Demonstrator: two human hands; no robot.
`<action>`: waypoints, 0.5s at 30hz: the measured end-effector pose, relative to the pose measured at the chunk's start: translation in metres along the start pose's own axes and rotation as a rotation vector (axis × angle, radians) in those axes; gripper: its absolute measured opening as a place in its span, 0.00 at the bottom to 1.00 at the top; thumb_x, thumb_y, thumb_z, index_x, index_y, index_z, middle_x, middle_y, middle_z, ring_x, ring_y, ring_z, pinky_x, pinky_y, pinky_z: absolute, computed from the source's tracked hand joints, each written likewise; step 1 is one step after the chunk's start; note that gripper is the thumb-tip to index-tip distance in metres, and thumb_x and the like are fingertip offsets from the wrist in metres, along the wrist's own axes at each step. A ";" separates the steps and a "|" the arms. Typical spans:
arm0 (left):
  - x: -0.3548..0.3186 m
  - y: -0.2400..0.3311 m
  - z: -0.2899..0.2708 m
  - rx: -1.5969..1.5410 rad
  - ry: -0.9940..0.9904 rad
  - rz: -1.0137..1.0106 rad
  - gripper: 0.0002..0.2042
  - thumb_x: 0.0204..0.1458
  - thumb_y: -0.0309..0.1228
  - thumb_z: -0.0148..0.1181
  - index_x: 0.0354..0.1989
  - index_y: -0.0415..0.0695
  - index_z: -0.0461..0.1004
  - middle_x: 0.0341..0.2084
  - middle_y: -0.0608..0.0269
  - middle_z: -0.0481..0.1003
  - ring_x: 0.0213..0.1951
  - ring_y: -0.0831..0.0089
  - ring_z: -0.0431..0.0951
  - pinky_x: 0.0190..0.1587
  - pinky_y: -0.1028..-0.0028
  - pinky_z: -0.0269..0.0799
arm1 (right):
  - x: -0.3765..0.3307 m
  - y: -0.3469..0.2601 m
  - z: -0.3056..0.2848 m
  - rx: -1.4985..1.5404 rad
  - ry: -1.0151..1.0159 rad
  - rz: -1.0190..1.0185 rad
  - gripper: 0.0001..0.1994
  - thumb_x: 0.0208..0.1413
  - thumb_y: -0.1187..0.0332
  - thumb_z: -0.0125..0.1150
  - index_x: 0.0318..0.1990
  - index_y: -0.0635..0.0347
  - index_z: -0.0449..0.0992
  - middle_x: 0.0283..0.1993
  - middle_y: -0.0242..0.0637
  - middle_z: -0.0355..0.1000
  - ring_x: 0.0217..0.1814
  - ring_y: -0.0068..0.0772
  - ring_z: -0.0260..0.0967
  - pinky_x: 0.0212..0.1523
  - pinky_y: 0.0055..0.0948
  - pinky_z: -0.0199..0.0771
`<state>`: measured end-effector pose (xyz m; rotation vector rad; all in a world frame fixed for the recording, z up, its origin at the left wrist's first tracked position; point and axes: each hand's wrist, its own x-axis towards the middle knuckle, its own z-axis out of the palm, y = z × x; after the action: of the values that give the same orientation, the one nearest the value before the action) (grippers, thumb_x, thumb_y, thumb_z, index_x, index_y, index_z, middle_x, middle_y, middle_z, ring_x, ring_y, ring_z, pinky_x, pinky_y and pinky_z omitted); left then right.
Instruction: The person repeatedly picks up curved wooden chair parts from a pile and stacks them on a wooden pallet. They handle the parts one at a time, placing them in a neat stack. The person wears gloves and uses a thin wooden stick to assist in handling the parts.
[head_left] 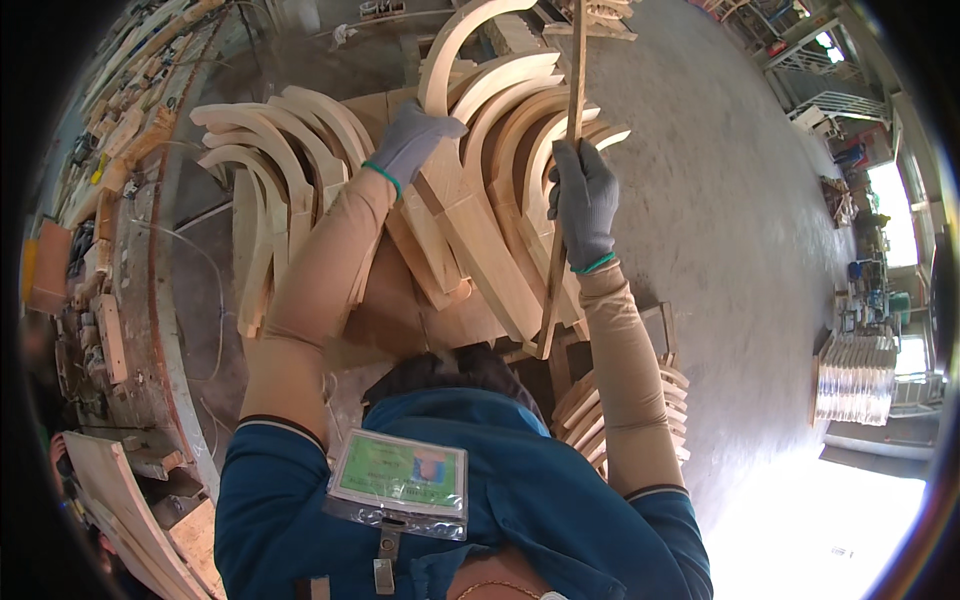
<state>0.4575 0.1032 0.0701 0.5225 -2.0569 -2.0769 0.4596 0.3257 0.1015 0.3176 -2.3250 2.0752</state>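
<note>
My left hand, in a grey glove with a green cuff, is closed around a curved wooden piece whose hooked end arches up and to the right. My right hand, gloved the same way, grips a long, narrow wooden strip. The strip runs from the top of the view down past my wrist, its lower end near my waist. Between and below my hands, several pale curved wooden pieces lean side by side on a brown board. The fingertips of my left hand are partly hidden behind the wood.
Another group of curved pieces stands left of my left forearm. More curved pieces are stacked low beside my right elbow. A long bench cluttered with wood offcuts runs along the left. Grey concrete floor stretches to the right.
</note>
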 end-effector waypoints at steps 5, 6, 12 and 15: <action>-0.009 -0.006 0.000 0.078 0.098 0.099 0.26 0.39 0.30 0.67 0.47 0.34 0.64 0.38 0.50 0.74 0.38 0.63 0.76 0.40 0.68 0.72 | 0.002 0.020 0.006 -0.246 -0.022 -0.124 0.14 0.61 0.59 0.51 0.30 0.61 0.71 0.19 0.43 0.66 0.21 0.43 0.66 0.24 0.39 0.63; -0.009 -0.006 0.009 0.084 0.083 0.151 0.27 0.39 0.30 0.67 0.48 0.35 0.63 0.39 0.50 0.73 0.40 0.63 0.75 0.42 0.67 0.72 | 0.005 0.033 -0.001 -0.269 0.013 -0.169 0.10 0.59 0.62 0.54 0.36 0.59 0.76 0.19 0.27 0.65 0.14 0.15 0.59 0.12 0.21 0.59; -0.025 -0.012 0.029 0.143 0.079 0.089 0.31 0.40 0.32 0.65 0.53 0.40 0.58 0.44 0.49 0.72 0.46 0.58 0.73 0.47 0.64 0.69 | -0.006 0.044 -0.017 -0.400 0.071 -0.301 0.11 0.60 0.60 0.53 0.35 0.59 0.74 0.18 0.35 0.67 0.15 0.26 0.64 0.19 0.29 0.64; -0.035 -0.015 0.035 0.050 0.034 0.192 0.26 0.41 0.31 0.65 0.46 0.39 0.58 0.34 0.54 0.72 0.35 0.65 0.74 0.37 0.65 0.70 | -0.011 0.052 -0.023 -0.391 0.105 -0.296 0.12 0.60 0.59 0.53 0.35 0.58 0.73 0.18 0.35 0.68 0.15 0.26 0.65 0.19 0.29 0.64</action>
<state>0.4789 0.1488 0.0595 0.3484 -2.0561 -1.8996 0.4596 0.3554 0.0512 0.4901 -2.3772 1.4369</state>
